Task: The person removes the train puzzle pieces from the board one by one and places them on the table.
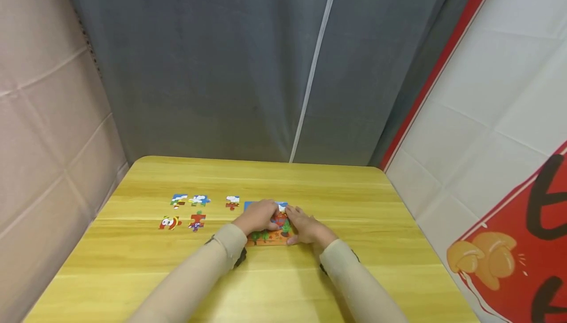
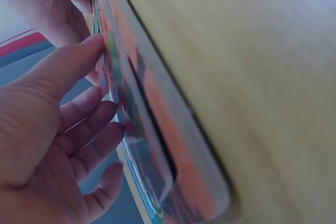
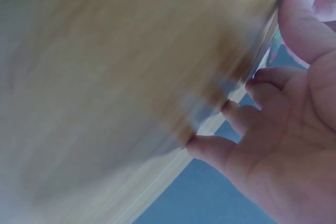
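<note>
A colourful jigsaw board, blue at the top and orange at the bottom, lies flat on the table. My left hand is over its left and middle part. In the left wrist view that hand touches the picture with its thumb and fingertips, fingers slightly bent. My right hand lies along the board's right edge. Its fingertips touch the tabletop and its thumb is at the board's edge in the right wrist view. Part of the picture is hidden under the hands.
Several loose jigsaw pieces lie left of the board: a red one, one with a face, and blue-and-white ones. The yellow wooden table ends at a grey curtain behind.
</note>
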Demonstrator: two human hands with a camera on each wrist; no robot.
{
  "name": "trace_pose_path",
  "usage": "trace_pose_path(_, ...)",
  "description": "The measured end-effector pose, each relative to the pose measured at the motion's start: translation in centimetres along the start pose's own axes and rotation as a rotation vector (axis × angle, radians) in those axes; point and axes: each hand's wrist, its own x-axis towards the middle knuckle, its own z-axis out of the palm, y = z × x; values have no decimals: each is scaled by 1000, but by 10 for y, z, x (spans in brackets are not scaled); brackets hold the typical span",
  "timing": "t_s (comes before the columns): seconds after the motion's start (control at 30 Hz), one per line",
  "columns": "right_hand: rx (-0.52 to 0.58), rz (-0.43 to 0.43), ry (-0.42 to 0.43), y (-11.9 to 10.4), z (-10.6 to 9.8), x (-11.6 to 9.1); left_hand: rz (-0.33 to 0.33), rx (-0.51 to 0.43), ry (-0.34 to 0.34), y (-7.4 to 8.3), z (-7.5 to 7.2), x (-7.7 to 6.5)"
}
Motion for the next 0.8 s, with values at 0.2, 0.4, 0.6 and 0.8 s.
trace_pose_path(0.2,-13,3,-12,0,-1,1,-31,-151,-44,-3,-2,1)
trace_pose_path(0.4,-17,2,-15,1,-1,0,-24,-258,-75,-11,-2,2)
trace_pose_path(0.6,-15,3,-8,1,0,1,-20,-393,-70,-17,-3,0)
trace_pose_path(0.8,-6,3,-10,2,0,1,-31,-477,-54,-22,-5,-3)
